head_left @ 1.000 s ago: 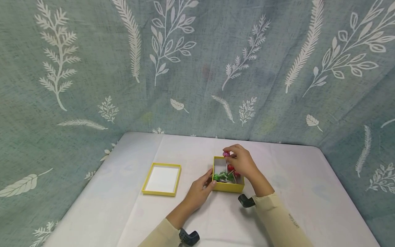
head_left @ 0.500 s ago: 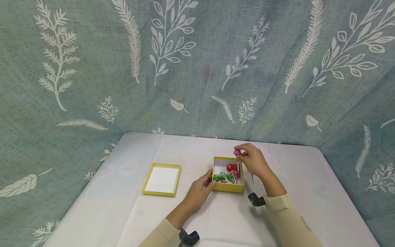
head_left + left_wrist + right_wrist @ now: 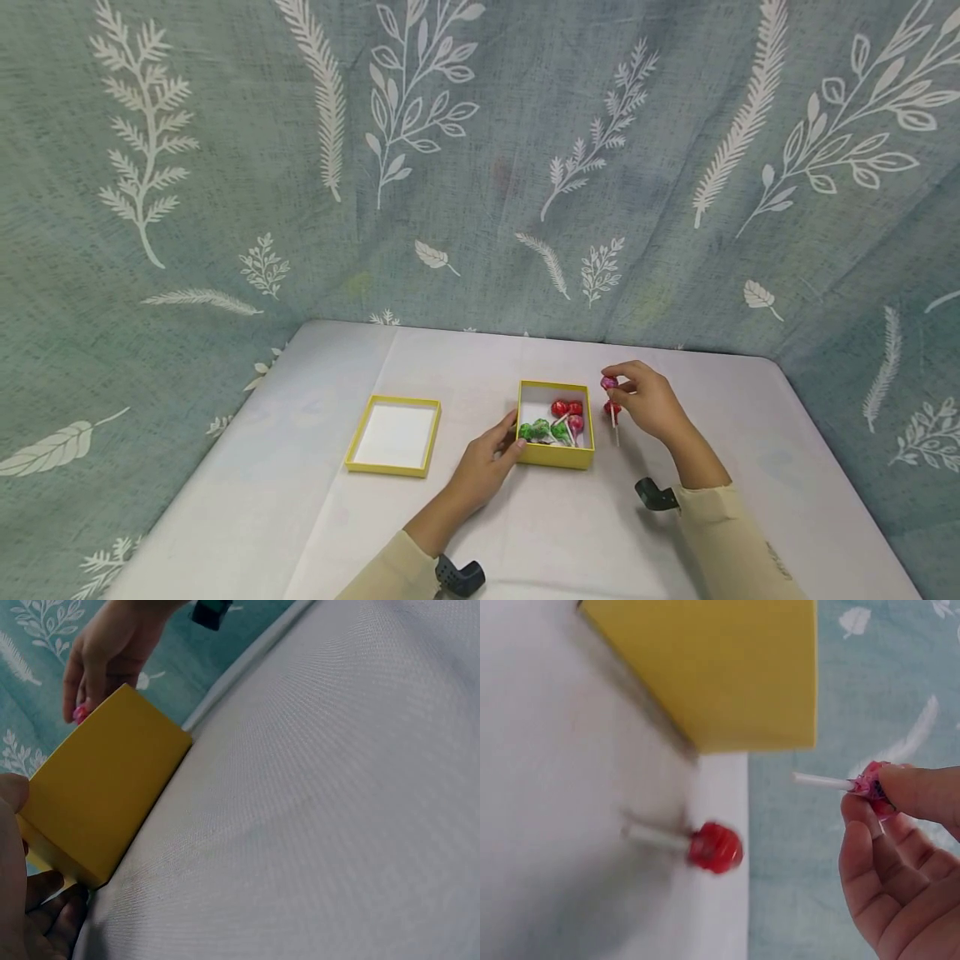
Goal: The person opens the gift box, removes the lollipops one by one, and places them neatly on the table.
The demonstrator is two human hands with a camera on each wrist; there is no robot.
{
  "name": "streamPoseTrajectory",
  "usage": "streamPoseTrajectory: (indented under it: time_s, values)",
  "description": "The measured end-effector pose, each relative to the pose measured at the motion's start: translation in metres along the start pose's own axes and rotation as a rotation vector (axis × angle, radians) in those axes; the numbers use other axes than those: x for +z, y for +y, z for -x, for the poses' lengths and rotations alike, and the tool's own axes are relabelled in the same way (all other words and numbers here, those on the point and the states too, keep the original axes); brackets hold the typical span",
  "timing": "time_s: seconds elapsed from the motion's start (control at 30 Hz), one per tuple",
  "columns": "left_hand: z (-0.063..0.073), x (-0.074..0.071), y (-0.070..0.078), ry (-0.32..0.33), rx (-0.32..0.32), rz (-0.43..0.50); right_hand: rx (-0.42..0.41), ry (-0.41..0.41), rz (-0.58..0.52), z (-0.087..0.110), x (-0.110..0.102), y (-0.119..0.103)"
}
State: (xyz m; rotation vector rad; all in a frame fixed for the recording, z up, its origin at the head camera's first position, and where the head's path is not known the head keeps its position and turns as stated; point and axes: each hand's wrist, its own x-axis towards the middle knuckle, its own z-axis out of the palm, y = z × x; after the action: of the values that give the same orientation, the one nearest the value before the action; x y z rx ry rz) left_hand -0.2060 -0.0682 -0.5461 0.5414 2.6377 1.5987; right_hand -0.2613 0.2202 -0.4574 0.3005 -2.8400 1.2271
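My right hand (image 3: 651, 404) pinches a pink-wrapped lollipop (image 3: 609, 382) by its candy head, thumb on one side and fingers on the other. In the right wrist view its white stick (image 3: 821, 781) points left, toward the box. A red lollipop (image 3: 716, 847) lies on the white table just right of the box, below the raised hand. With my left hand (image 3: 480, 473) I grip the yellow box (image 3: 555, 457) at its left front corner, thumb near the rim. Inside it are green lollipops (image 3: 540, 428), red ones (image 3: 567, 407) and a pink one (image 3: 575, 423).
A shallow yellow-edged lid (image 3: 393, 432) with a white inside lies left of the box. The white cloth-covered table (image 3: 285, 400) ends at a leaf-patterned blue-green curtain (image 3: 480, 167). Each wrist carries a dark device (image 3: 655, 495).
My right hand has carried the pink lollipop from over the box to the right, past its side. The red lollipop on the table has come into sight. My left hand stays on the box.
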Motion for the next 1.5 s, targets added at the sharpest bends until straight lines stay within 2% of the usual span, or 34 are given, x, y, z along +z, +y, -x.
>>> streamPoseTrajectory:
  time_s: [0.27,0.57,0.83,1.23,1.5]
  values:
    - [0.000,-0.001,0.000,-0.005,-0.006,-0.013,0.048,0.026,0.025,0.006,-0.008,0.024]
    - [0.000,0.001,-0.001,0.000,-0.016,-0.014,0.112,0.027,0.016,0.011,-0.011,0.039]
    - [0.000,0.001,0.000,0.001,-0.024,-0.006,0.137,0.022,0.015,0.011,-0.007,0.057]
    - [0.000,0.002,-0.001,0.000,-0.034,-0.002,0.249,-0.014,-0.005,0.009,-0.001,0.068]
    - [0.000,0.001,0.000,0.000,-0.021,0.000,0.226,-0.023,0.025,0.006,0.002,0.073]
